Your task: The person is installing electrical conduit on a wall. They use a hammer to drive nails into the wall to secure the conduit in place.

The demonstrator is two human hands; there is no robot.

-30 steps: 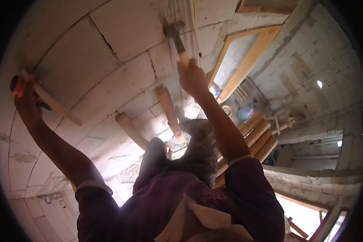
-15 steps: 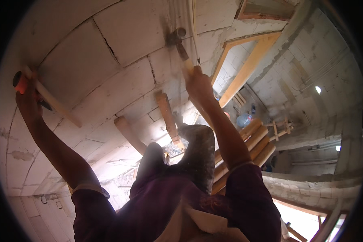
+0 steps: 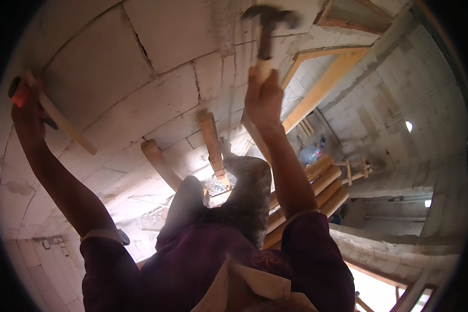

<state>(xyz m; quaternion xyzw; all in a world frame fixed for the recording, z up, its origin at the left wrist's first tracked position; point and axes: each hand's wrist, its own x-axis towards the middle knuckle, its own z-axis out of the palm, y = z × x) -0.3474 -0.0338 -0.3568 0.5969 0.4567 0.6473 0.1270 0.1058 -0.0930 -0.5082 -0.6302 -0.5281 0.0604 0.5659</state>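
My right hand [image 3: 265, 101] is wrapped round the pale grip of a claw hammer [image 3: 265, 41], raised with its dark head blurred by motion. The head stands in front of the block wall [image 3: 177, 36]. At the far left, my left hand [image 3: 28, 122] is closed round a red-handled tool [image 3: 21, 95] with a dark round end. Its working part is mostly hidden; a dark pointed piece shows below the fingers. A long pale strip [image 3: 67, 125] slants beside this hand; whether the hand holds it too I cannot tell.
Two wooden posts [image 3: 211, 140] stand out near my knees. Stacked round timbers [image 3: 322, 190] lie right of my legs. Beyond them are a clear plastic bottle [image 3: 310, 154] and a wooden-framed opening [image 3: 317, 88]. Rubble lies brightly lit below.
The hammer has swung up and right, away from its earlier place close to the wall. My left hand, with the red-handled tool, appears slightly further left and higher.
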